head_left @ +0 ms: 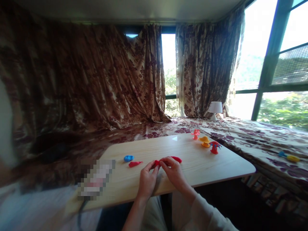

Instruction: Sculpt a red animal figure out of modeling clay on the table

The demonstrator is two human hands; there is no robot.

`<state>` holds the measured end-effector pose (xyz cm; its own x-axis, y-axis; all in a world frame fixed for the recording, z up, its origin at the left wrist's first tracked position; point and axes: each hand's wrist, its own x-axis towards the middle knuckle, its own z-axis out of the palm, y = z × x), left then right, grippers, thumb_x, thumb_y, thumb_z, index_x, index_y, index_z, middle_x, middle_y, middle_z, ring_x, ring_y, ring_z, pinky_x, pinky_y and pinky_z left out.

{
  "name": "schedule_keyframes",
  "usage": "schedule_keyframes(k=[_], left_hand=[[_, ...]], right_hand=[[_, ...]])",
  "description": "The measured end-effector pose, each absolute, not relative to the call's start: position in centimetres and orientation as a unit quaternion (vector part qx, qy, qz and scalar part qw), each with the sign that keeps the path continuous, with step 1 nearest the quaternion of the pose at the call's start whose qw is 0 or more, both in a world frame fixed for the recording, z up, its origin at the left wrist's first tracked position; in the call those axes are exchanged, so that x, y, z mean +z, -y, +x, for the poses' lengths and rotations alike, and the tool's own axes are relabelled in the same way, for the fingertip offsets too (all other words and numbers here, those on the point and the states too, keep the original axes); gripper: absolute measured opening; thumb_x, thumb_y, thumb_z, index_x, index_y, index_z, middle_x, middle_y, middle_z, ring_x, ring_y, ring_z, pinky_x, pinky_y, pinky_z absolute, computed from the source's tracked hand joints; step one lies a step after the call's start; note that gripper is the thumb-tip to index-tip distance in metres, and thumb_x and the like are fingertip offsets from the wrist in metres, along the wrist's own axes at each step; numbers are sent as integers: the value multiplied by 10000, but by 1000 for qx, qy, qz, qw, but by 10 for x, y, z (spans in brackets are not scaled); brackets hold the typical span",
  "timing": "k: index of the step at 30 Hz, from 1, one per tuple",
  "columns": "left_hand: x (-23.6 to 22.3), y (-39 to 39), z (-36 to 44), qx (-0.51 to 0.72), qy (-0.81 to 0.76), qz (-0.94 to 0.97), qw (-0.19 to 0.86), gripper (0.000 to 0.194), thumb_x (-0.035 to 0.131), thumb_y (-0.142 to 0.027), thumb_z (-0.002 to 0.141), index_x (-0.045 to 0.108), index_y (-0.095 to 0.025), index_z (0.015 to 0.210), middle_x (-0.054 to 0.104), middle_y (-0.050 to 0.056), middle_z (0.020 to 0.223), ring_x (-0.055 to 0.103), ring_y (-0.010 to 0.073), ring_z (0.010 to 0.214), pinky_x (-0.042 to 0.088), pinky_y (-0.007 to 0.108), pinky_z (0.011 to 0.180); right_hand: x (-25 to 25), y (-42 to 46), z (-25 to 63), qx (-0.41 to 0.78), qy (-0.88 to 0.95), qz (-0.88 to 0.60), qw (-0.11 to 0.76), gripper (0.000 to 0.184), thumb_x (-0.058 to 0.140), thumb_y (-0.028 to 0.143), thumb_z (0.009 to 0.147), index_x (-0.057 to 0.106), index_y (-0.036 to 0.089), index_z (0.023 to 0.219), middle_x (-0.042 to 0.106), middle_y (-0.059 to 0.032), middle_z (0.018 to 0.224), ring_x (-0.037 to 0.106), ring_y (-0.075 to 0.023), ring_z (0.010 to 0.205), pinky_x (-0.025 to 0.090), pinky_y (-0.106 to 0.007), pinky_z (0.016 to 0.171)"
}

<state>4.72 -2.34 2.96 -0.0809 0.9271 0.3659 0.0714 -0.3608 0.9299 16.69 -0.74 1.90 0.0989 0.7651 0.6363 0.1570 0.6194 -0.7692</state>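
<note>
Both hands meet above the near edge of the wooden table [144,149]. My left hand [148,176] pinches a small red lump of modelling clay [157,162] from the left. From the right, the fingertips of my right hand [172,170] close on the same lump. Behind my right hand lies a longer red clay piece [176,159], partly hidden by the fingers. To the left of my hands rest a flat, pointed red clay piece [135,164] and a blue clay lump [128,158].
Three clay figures stand at the table's far right: a pinkish-red one [195,134], a yellow one [205,141] and a red one with blue bits [215,147]. A blurred-out flat object [98,178] with a cable lies left. Behind are a white lamp [215,109] and curtains [134,77].
</note>
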Motion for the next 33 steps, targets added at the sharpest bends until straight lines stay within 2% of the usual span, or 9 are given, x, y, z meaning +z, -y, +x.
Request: schedule_keyframes(k=[6,12,16,22,33], left_hand=[[29,23,46,582,-438,587,354,251,634,-319,716,687,-158,901,709,74,918,625,223,920,454,330,859],[24,18,44,618,-419,532,399,311,624,-295,727,645,-159,1006,685,88,1018,608,222,981,435,349,903],[27,21,44,622,-402,526,418,312,628,-318,728,652,-162,998,688,88,1012,612,230,980,436,356,904],[31,24,42,617,-423,527,403,277,583,-296,756,678,-157,976,679,88,1052,584,230,1044,383,379,977],[26,22,41,605,-428,556,378,285,558,-297,771,674,-165,995,681,82,1046,589,224,1028,399,376,961]], right_hand=[[20,8,168,224,623,-372,650,89,585,221,773,656,183,735,642,-23,708,601,-160,665,491,-256,618],[30,16,170,245,632,-353,645,184,550,238,803,670,190,933,662,-48,843,623,-173,763,511,-263,654],[33,19,169,245,659,-319,636,154,580,202,777,682,192,891,642,-33,808,613,-162,752,509,-250,640],[33,18,168,241,667,-312,632,116,608,233,769,695,203,839,642,-27,795,605,-151,720,502,-248,619],[31,17,167,243,667,-315,630,84,608,226,766,685,196,782,633,-20,748,595,-147,695,497,-247,609]])
